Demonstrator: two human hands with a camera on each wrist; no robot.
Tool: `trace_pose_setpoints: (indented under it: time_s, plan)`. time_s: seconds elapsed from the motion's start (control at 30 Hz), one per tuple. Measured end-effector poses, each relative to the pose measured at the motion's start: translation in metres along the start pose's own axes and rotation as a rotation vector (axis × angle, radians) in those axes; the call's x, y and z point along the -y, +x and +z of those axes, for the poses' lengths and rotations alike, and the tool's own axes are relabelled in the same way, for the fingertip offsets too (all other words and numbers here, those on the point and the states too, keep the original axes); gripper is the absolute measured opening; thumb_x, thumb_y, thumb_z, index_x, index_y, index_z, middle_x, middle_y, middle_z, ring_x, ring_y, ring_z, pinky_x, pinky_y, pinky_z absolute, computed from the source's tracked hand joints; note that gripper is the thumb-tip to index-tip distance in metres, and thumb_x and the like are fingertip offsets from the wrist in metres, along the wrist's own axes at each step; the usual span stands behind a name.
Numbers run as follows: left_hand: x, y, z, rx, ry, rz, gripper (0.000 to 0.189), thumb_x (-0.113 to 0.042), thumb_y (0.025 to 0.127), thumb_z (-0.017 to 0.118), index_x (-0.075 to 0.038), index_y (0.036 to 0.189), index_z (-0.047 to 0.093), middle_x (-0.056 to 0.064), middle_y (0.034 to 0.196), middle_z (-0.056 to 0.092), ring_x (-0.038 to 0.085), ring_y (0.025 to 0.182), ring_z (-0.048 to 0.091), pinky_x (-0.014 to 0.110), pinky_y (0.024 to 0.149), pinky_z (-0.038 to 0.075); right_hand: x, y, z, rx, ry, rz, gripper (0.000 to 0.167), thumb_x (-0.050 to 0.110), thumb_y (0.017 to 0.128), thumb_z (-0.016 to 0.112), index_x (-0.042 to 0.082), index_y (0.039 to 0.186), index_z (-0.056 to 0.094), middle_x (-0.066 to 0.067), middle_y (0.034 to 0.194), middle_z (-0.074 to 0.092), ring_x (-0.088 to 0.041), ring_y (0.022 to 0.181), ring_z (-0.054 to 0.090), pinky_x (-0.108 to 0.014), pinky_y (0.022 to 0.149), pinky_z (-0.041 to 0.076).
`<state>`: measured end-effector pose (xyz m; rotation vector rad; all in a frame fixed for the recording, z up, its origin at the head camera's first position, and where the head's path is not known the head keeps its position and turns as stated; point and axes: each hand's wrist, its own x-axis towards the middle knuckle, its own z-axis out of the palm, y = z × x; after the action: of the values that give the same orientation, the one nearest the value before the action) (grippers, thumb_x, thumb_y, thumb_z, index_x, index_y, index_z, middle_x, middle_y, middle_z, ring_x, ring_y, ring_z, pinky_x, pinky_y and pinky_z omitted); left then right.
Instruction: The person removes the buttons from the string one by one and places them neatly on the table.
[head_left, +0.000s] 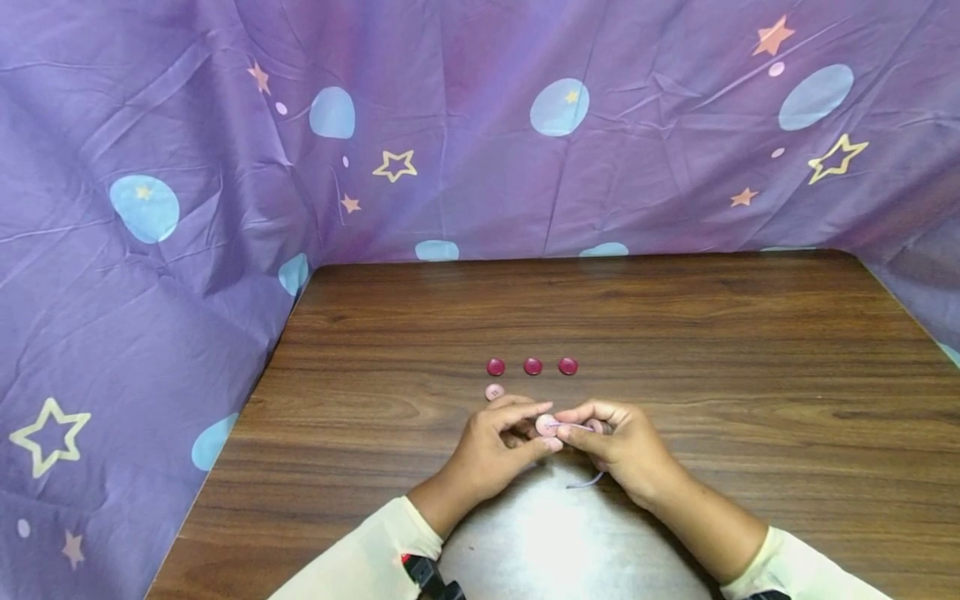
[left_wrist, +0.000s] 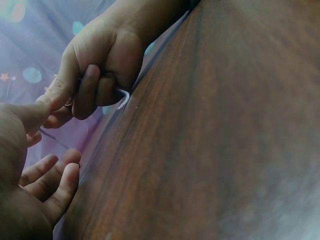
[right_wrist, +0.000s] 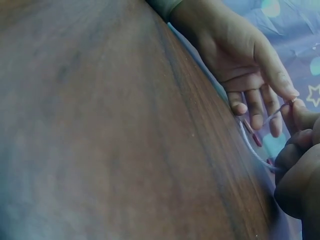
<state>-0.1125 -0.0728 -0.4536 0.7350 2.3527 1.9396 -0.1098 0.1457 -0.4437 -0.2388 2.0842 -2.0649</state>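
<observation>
In the head view my left hand (head_left: pixel 487 450) pinches a pale pink button (head_left: pixel 547 426) between thumb and fingers. A thin lilac cord (head_left: pixel 576 426) runs from that button to my right hand (head_left: pixel 626 446), whose thumb and forefinger pinch it close by. Partly covered by the right fingers is a second pink button (head_left: pixel 596 426). The cord's loose end (left_wrist: pixel 123 100) pokes out below the right hand's curled fingers in the left wrist view. Seen from the right wrist, a slack length of cord (right_wrist: pixel 252 150) curves between the two hands.
Beyond the hands, a dark red button (head_left: pixel 496 367), another red button (head_left: pixel 532 367) and a third red button (head_left: pixel 567 367) lie in a row on the wooden table (head_left: pixel 360 333). A loose pink button (head_left: pixel 494 392) lies just past the left fingers. Purple patterned cloth (head_left: pixel 480 125) hangs behind.
</observation>
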Motion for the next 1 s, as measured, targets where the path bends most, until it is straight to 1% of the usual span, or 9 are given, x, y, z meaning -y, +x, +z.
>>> trace_pose_setpoints:
  time_s: [0.17, 0.23, 0.3, 0.43, 0.6, 0.7, 0.77, 0.83, 1.0]
  plan:
    - [0.0012, -0.0004, 0.0001, -0.004, 0.007, 0.019, 0.042, -0.005, 0.090, 0.088, 0.003, 0.129, 0.076, 0.022, 0.126, 0.075, 0.005, 0.099, 0.072, 0.028, 0.080, 0.067, -0.0013, -0.0002, 0.0000, 0.022, 0.032, -0.025, 0.012, -0.002, 0.094, 0.079, 0.003, 0.105, 0.082, 0.006, 0.094, 0.085, 0.002, 0.060, 0.058, -0.014, 0.048, 0.039]
    - [0.0019, -0.0007, 0.0002, -0.006, 0.015, 0.016, 0.040, -0.006, 0.089, 0.089, 0.002, 0.127, 0.078, 0.021, 0.126, 0.075, 0.004, 0.098, 0.071, 0.028, 0.079, 0.067, -0.0016, -0.0003, 0.0000, 0.025, 0.040, -0.030, 0.014, -0.002, 0.094, 0.079, 0.006, 0.105, 0.082, 0.006, 0.095, 0.085, 0.002, 0.062, 0.060, -0.013, 0.048, 0.040]
    - [0.0027, -0.0007, 0.0003, -0.007, 0.020, 0.015, 0.038, -0.006, 0.089, 0.089, 0.001, 0.125, 0.079, 0.020, 0.126, 0.074, 0.001, 0.097, 0.070, 0.028, 0.079, 0.067, -0.0018, -0.0005, 0.0002, 0.017, 0.030, -0.034, 0.014, -0.002, 0.094, 0.079, 0.007, 0.104, 0.083, 0.007, 0.090, 0.084, 0.002, 0.059, 0.054, -0.014, 0.048, 0.039]
    - [0.0029, -0.0006, 0.0005, -0.011, 0.023, 0.023, 0.035, -0.006, 0.089, 0.089, 0.001, 0.122, 0.080, 0.020, 0.126, 0.073, -0.002, 0.095, 0.067, 0.027, 0.077, 0.066, -0.0017, -0.0008, 0.0009, -0.011, -0.002, -0.036, 0.012, -0.001, 0.093, 0.081, 0.005, 0.103, 0.084, 0.009, 0.081, 0.079, 0.002, 0.053, 0.043, -0.016, 0.045, 0.037]
    - [0.0016, -0.0002, 0.0005, -0.018, 0.019, 0.031, 0.035, -0.005, 0.089, 0.089, 0.002, 0.122, 0.080, 0.020, 0.126, 0.073, -0.002, 0.095, 0.067, 0.026, 0.075, 0.065, -0.0013, -0.0005, 0.0007, -0.018, -0.002, -0.036, 0.010, 0.000, 0.094, 0.080, 0.005, 0.102, 0.084, 0.011, 0.067, 0.066, 0.001, 0.050, 0.042, -0.018, 0.044, 0.036]
    - [0.0009, -0.0001, 0.0005, -0.021, 0.019, 0.026, 0.035, -0.005, 0.089, 0.088, 0.001, 0.122, 0.079, 0.020, 0.126, 0.073, -0.001, 0.095, 0.067, 0.027, 0.075, 0.066, -0.0009, -0.0005, 0.0002, -0.020, -0.001, -0.026, 0.010, 0.001, 0.096, 0.079, 0.007, 0.101, 0.084, 0.011, 0.063, 0.059, 0.000, 0.050, 0.042, -0.019, 0.044, 0.036]
    - [0.0006, 0.0000, 0.0004, -0.022, 0.017, 0.016, 0.034, -0.004, 0.089, 0.087, 0.001, 0.122, 0.079, 0.020, 0.126, 0.074, -0.001, 0.095, 0.067, 0.026, 0.075, 0.066, -0.0007, -0.0004, 0.0001, -0.028, -0.004, -0.015, 0.010, 0.002, 0.097, 0.078, 0.009, 0.101, 0.084, 0.010, 0.064, 0.060, -0.001, 0.051, 0.043, -0.019, 0.045, 0.037]
    - [0.0004, 0.0000, 0.0004, -0.025, 0.011, 0.007, 0.034, -0.003, 0.090, 0.087, 0.002, 0.122, 0.079, 0.020, 0.125, 0.073, -0.002, 0.095, 0.067, 0.026, 0.075, 0.065, -0.0004, -0.0003, 0.0000, -0.037, -0.001, -0.004, 0.010, 0.003, 0.099, 0.077, 0.011, 0.100, 0.083, 0.008, 0.068, 0.066, -0.001, 0.051, 0.044, -0.018, 0.046, 0.038]
    - [0.0018, 0.0004, 0.0008, -0.035, 0.004, 0.016, 0.031, -0.002, 0.091, 0.085, 0.004, 0.121, 0.078, 0.021, 0.123, 0.073, -0.002, 0.093, 0.067, 0.025, 0.073, 0.065, 0.0001, 0.0003, 0.0002, -0.062, 0.004, -0.006, 0.007, 0.003, 0.101, 0.074, 0.006, 0.100, 0.080, 0.007, 0.079, 0.078, -0.002, 0.052, 0.045, -0.018, 0.047, 0.038]
